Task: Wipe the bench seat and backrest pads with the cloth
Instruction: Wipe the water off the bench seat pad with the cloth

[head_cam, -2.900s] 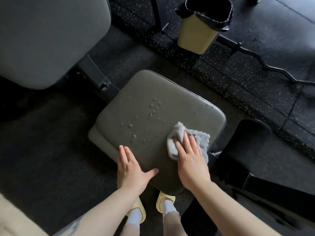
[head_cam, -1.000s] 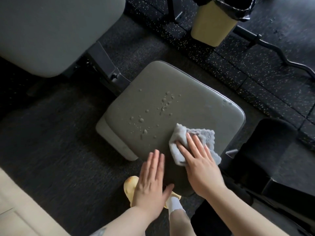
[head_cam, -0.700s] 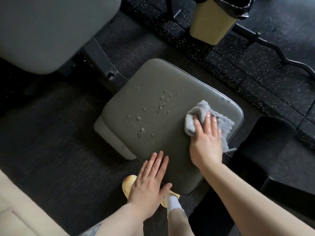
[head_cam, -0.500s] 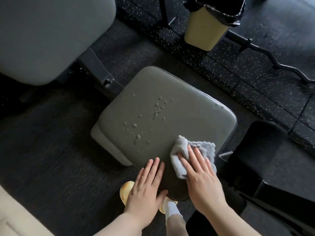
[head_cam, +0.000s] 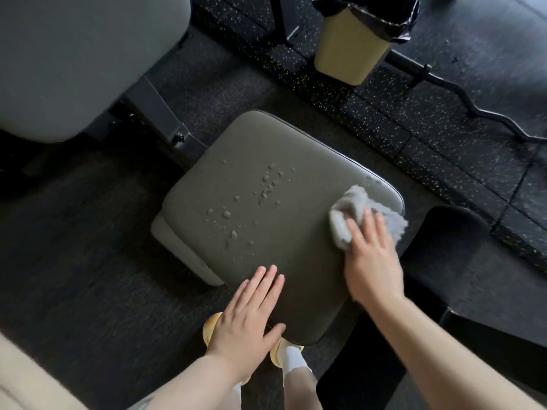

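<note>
1. now, head view: right hand (head_cam: 373,255), fingers spread flat, presses the cloth (head_cam: 359,214) on the seat pad (head_cam: 266,232) at centre right of frame.
2. droplets (head_cam: 266,187) lie to the cloth's left; left hand (head_cam: 248,315) rests flat on the pad's lower edge, backrest pad (head_cam: 74,54) upper left.

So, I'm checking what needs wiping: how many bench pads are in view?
2: the seat pad at centre, under both hands, and the backrest pad at upper left, partly cut off.
</note>
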`<state>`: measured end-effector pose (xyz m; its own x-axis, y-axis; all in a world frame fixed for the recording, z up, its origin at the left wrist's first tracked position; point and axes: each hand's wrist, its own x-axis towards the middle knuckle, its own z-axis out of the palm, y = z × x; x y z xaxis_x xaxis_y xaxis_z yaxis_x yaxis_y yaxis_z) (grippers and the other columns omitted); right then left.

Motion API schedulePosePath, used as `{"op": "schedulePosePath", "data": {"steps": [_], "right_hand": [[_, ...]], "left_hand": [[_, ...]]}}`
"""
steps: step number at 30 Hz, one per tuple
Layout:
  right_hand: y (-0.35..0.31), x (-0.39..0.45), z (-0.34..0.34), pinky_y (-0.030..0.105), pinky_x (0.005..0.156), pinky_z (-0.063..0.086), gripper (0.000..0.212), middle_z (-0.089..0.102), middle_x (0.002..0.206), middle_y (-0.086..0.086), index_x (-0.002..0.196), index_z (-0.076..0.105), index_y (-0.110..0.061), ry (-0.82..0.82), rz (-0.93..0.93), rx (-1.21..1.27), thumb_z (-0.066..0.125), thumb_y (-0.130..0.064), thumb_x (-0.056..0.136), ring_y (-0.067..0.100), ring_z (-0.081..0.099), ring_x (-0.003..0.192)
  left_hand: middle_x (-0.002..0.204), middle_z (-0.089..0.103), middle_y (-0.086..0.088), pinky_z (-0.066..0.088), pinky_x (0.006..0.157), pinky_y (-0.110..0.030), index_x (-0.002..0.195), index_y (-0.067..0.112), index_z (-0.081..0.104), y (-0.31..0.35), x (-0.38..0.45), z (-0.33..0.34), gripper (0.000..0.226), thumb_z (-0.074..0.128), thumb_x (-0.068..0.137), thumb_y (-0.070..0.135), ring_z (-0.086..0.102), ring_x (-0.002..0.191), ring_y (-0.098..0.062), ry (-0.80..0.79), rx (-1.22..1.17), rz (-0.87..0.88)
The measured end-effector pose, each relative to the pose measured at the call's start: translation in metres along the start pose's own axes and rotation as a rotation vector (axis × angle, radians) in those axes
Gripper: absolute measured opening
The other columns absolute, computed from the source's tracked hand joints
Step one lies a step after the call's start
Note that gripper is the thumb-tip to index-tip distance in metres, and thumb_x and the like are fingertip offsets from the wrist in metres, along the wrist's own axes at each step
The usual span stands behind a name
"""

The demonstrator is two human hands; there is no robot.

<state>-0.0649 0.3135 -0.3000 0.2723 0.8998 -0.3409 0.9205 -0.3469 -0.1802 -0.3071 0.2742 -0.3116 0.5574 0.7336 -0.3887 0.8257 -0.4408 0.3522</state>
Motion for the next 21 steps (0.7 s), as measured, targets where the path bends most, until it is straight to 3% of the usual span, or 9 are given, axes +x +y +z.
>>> {"op": "schedulePosePath", "data": {"steps": [3, 5, 8, 10, 14, 18, 21], "right_hand": [[-0.010, 0.055, -0.017, 0.045, 0.120, 0.008, 0.066, 0.000, 0.162, 0.006, 0.152, 0.019, -0.028, 0.010, 0.247, 0.058, 0.038, -0.011, 0.091, 0.029, -0.004, 0.149], [-0.034, 0.080, -0.025, 0.043, 0.120, 0.002, 0.070, -0.006, 0.162, 0.000, 0.152, 0.013, -0.034, -0.034, 0.221, 0.094, 0.040, -0.012, 0.092, 0.025, -0.010, 0.148], [-0.049, 0.061, -0.014, 0.042, 0.120, 0.004, 0.064, 0.000, 0.163, -0.001, 0.151, 0.021, -0.035, -0.024, -0.011, 0.089, 0.042, -0.013, 0.094, 0.024, -0.006, 0.149], [-0.035, 0.027, -0.006, 0.040, 0.121, 0.006, 0.065, 0.004, 0.162, -0.001, 0.150, 0.025, -0.034, 0.021, -0.058, 0.070, 0.042, -0.009, 0.093, 0.023, -0.003, 0.149], [-0.001, 0.034, -0.017, 0.040, 0.120, 0.008, 0.065, 0.005, 0.163, 0.003, 0.152, 0.022, -0.029, -0.002, 0.104, 0.058, 0.041, -0.009, 0.093, 0.024, -0.001, 0.149], [-0.021, 0.072, -0.032, 0.040, 0.120, 0.003, 0.071, -0.003, 0.163, 0.001, 0.153, 0.016, -0.032, -0.038, 0.230, 0.141, 0.040, -0.006, 0.091, 0.021, -0.007, 0.149], [-0.026, 0.024, -0.007, 0.043, 0.119, 0.005, 0.069, 0.007, 0.162, 0.003, 0.150, 0.029, -0.030, -0.009, -0.035, 0.129, 0.045, -0.003, 0.088, 0.026, -0.001, 0.149]], "left_hand": [[0.158, 0.024, 0.002, 0.015, 0.113, -0.032, 0.150, 0.020, 0.029, -0.002, 0.007, -0.002, 0.073, 0.042, 0.084, 0.048, 0.015, 0.146, -0.014, 0.006, 0.016, 0.067], [0.158, 0.024, 0.002, 0.016, 0.113, -0.033, 0.150, 0.020, 0.030, -0.002, 0.013, -0.003, 0.070, 0.041, 0.086, 0.047, 0.018, 0.145, -0.014, 0.014, 0.013, 0.082], [0.157, 0.026, 0.002, 0.022, 0.115, -0.033, 0.149, 0.021, 0.031, -0.001, 0.018, -0.005, 0.069, 0.040, 0.085, 0.046, 0.022, 0.144, -0.014, -0.008, 0.011, 0.076], [0.157, 0.024, 0.005, 0.022, 0.117, -0.032, 0.149, 0.023, 0.028, 0.000, 0.017, -0.006, 0.069, 0.042, 0.084, 0.045, 0.019, 0.145, -0.012, -0.027, -0.015, 0.062], [0.159, 0.018, 0.006, 0.020, 0.115, -0.034, 0.151, 0.024, 0.024, 0.001, 0.016, -0.009, 0.075, 0.052, 0.084, 0.041, 0.016, 0.146, -0.013, -0.061, -0.034, 0.053], [0.161, 0.005, 0.006, 0.003, 0.116, -0.033, 0.153, 0.024, 0.014, -0.004, 0.023, -0.013, 0.075, 0.051, 0.089, 0.040, 0.001, 0.148, -0.011, -0.077, -0.014, 0.145], [0.160, -0.001, 0.010, -0.008, 0.115, -0.029, 0.153, 0.026, 0.011, -0.002, 0.034, -0.022, 0.074, 0.048, 0.091, 0.038, -0.008, 0.147, -0.007, -0.089, -0.034, 0.212]]}}
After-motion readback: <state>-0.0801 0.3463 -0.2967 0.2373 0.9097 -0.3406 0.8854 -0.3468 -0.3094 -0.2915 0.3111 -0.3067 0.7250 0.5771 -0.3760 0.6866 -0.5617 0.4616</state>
